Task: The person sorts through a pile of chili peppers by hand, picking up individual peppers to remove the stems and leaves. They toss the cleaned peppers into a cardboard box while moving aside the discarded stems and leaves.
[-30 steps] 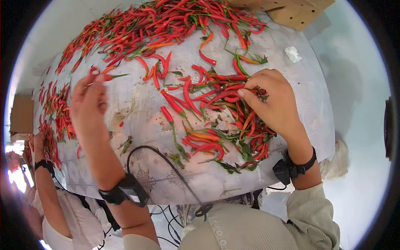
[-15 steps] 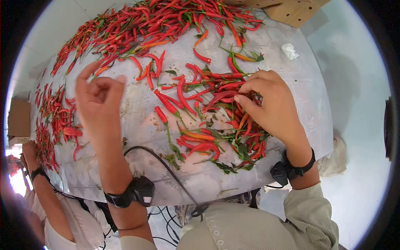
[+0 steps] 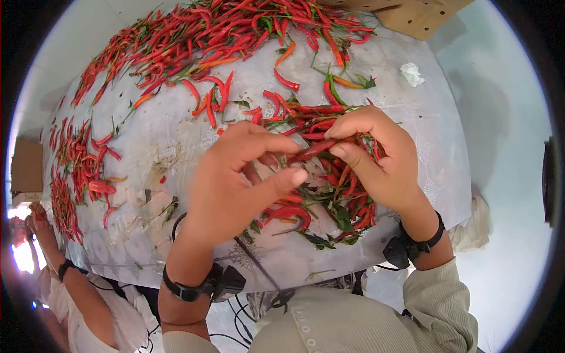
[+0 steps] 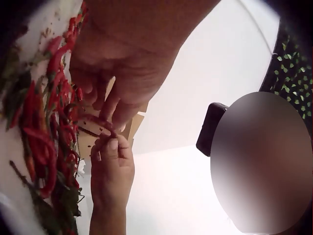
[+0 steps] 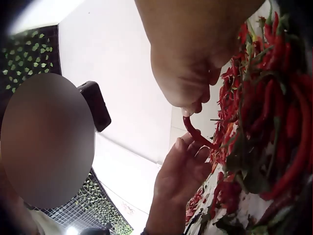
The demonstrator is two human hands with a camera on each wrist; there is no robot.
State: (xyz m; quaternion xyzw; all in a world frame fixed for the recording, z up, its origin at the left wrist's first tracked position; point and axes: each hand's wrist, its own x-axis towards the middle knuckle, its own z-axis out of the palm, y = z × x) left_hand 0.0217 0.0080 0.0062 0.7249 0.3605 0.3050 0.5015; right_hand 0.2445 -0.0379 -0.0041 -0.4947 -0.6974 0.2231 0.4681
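Note:
My right hand (image 3: 382,156) pinches one end of a dark red chili pepper (image 3: 315,151) between thumb and forefinger, over a heap of peppers (image 3: 347,203) with green leaves mixed in. Coming from the left, my left hand (image 3: 235,176) has its thumb and forefinger spread apart around the pepper's other end. In the right wrist view the pepper (image 5: 194,133) curves down from the right fingertips to the left hand (image 5: 178,171), whose fingers lie right beside it.
A large pile of red peppers (image 3: 200,35) spreads along the table's far side, and a smaller one (image 3: 88,159) lies at left. Cardboard (image 3: 412,17) sits at the back right, near crumpled white paper (image 3: 412,75). Another person's arm (image 3: 82,288) reaches in from the left.
My left hand has swung from the left side of the table to the right hand. A red pepper it held a second ago is out of it. The right hand has barely moved.

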